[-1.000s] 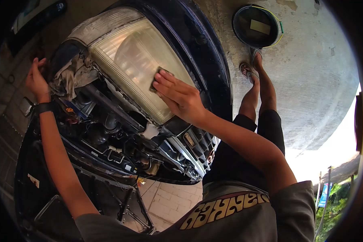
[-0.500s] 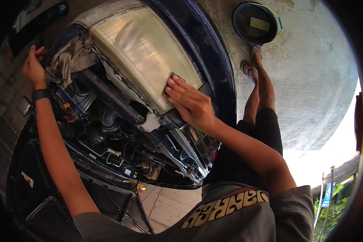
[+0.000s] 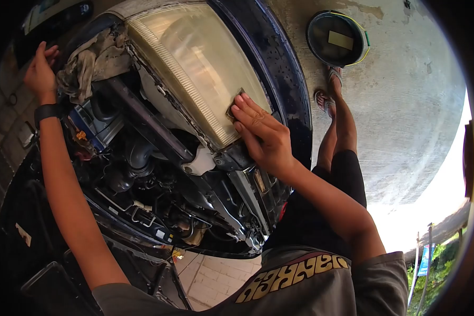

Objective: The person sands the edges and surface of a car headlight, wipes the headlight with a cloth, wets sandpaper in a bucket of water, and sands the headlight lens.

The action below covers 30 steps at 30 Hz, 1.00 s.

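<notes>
A small dark pad (image 3: 235,105) lies under the fingers of my right hand (image 3: 266,134), pressed on the lower part of a hazy, yellowish headlight (image 3: 200,58). Those fingers are held together over the pad, which they mostly hide. My left hand (image 3: 41,73), with a dark band at its wrist, is raised at the upper left near a crumpled grey cloth (image 3: 95,60). Its fingers are loosely curled and apart, with nothing seen in them.
The open engine bay (image 3: 137,168) lies between my arms, below the dark blue bumper (image 3: 279,58). A black bucket (image 3: 321,42) with a pale rectangular block (image 3: 341,40) stands on the concrete floor (image 3: 405,116) by my feet.
My right hand and the pad have slid across the headlight toward its lower right end. My left hand has shifted slightly up and left. The view has moved a little over the car.
</notes>
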Available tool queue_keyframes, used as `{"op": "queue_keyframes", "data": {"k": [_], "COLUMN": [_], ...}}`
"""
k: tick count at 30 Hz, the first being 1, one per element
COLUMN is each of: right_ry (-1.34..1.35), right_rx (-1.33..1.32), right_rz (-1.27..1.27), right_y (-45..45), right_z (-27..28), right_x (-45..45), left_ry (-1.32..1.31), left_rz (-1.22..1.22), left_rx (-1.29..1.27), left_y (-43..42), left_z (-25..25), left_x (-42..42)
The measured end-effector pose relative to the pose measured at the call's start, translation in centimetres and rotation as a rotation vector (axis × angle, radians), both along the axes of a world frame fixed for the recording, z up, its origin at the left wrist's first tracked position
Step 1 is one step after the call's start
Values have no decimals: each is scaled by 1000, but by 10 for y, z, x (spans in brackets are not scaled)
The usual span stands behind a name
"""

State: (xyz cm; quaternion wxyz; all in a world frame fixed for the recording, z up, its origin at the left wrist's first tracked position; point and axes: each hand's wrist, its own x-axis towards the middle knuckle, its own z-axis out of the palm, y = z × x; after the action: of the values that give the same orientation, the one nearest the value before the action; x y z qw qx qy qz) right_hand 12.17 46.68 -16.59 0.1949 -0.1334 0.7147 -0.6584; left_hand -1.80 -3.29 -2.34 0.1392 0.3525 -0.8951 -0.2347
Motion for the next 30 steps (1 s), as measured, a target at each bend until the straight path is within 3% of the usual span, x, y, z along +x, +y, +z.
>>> {"op": "queue_keyframes", "data": {"k": [3,5,8,12,16,18,21,24,27,30], "right_ry": [47,320,290,211,230,182,243,263,159,44], "right_rx": [-47,41,-13,82,37,36,2,22,25,18], "right_rz": [-41,93,69,311,214,351,125,280,261,322], "right_y": [-41,-86,-116,-11,-38,-85,-111,-35,-13,-67], "right_z": [-8,-13,-31,5,-4,-9,-15,-9,-3,-2], "right_x": [-35,-101,-120,-33,-47,-114,-121,-63,-35,-102], "left_ry": [33,60,68,105,53,84,42,28,-53,24], "left_rz": [-4,-12,-18,-33,-7,2,5,-3,-20,-65], "left_rx": [27,29,52,53,56,139,126,88,38,-161], "left_y": [4,7,9,5,10,-23,-22,-16,-4,45], "left_z": [-1,-2,-2,-3,-2,-6,-5,-6,-1,2], "left_x": [0,-3,-2,0,-2,-3,-4,-3,-3,-9]}}
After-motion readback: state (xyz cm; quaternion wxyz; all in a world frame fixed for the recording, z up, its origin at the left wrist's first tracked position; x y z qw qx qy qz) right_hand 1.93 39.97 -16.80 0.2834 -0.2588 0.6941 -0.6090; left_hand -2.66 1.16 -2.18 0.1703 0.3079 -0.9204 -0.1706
